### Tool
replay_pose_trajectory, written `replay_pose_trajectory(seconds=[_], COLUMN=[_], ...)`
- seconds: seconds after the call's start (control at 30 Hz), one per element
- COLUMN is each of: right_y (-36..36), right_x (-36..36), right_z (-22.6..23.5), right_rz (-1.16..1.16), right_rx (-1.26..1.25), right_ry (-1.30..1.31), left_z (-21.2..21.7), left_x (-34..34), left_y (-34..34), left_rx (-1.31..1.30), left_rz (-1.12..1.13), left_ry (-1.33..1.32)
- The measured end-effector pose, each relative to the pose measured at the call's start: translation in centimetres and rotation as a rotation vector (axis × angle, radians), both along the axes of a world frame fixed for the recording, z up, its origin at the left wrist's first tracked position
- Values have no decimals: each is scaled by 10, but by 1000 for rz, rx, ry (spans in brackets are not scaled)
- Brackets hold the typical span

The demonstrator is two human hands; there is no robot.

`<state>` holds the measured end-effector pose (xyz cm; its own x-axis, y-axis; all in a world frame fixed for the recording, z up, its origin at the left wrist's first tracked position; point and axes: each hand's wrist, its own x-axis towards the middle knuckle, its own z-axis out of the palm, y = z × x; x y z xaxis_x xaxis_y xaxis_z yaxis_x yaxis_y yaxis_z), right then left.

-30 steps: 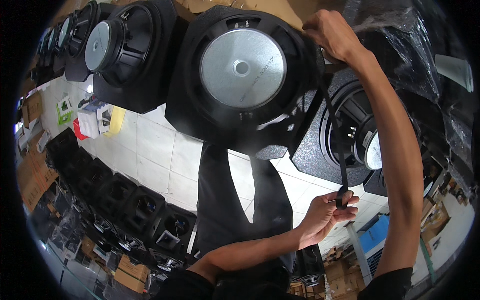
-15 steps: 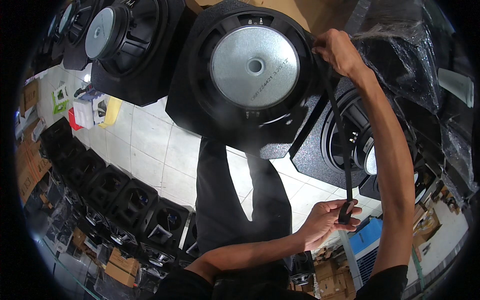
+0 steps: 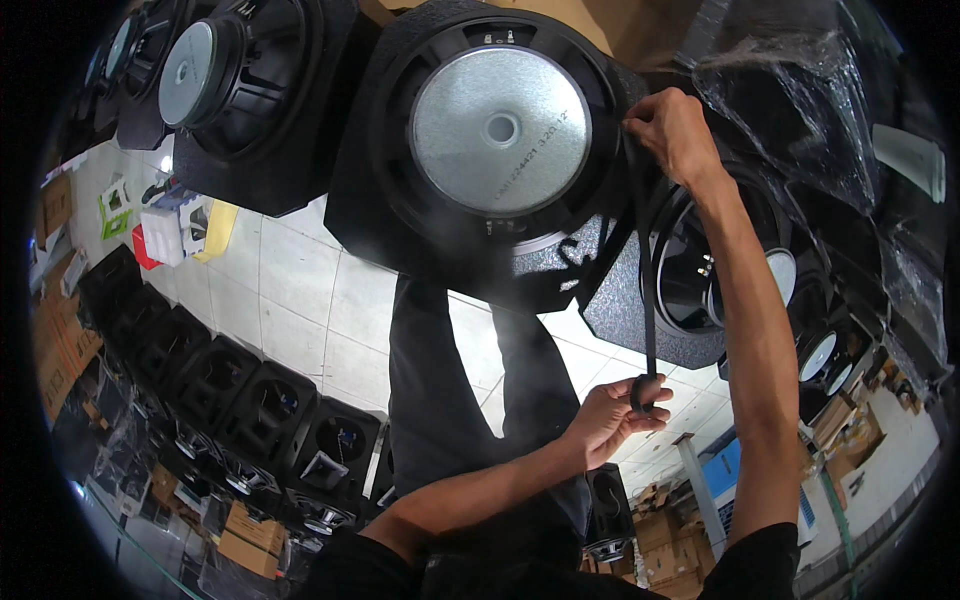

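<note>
A large black loudspeaker (image 3: 500, 130) with a silver round back plate sits face down on a black square cabinet in front of me. A long black rubber strip (image 3: 645, 280) runs taut from its right rim down toward me. My right hand (image 3: 675, 130) pinches the strip's upper end against the speaker's rim. My left hand (image 3: 610, 420) grips the strip's lower end, held low near my body. My legs in dark trousers (image 3: 450, 400) stand below the speaker on the tiled floor.
More speakers on black cabinets sit at the left (image 3: 235, 80) and right (image 3: 720, 270). Clear plastic wrap (image 3: 800, 110) covers things at upper right. A row of black speaker boxes (image 3: 240, 410) lines the floor at left. Cardboard boxes (image 3: 60, 330) stand at the edges.
The view has shifted so the speaker appears larger and more centred. My right hand stays at the rim; my left hand still pulls the strip's lower end, slightly lower.
</note>
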<state>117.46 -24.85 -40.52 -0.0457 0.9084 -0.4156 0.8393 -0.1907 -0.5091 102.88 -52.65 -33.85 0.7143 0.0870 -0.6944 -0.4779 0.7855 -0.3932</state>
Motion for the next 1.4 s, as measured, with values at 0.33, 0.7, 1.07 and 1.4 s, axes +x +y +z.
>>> replay_pose_trajectory(seconds=[0.33, 0.7, 1.07, 1.4], right_y=[-45, -84, -120, -138], right_x=[-10, -33, -74, -115], right_z=[-8, -16, -9, -6], right_rz=[-243, -455, -772, -933], right_rx=[-12, -15, -59, -54], right_ry=[45, 32, 110, -31], left_z=[-18, -21, -27, -52], left_x=[-46, -111, -161, -200], left_y=[-4, 23, 53, 94], left_rx=[-60, 4, 81, -38], left_rz=[-25, -142, -229, -327], left_ry=[65, 185, 189, 70])
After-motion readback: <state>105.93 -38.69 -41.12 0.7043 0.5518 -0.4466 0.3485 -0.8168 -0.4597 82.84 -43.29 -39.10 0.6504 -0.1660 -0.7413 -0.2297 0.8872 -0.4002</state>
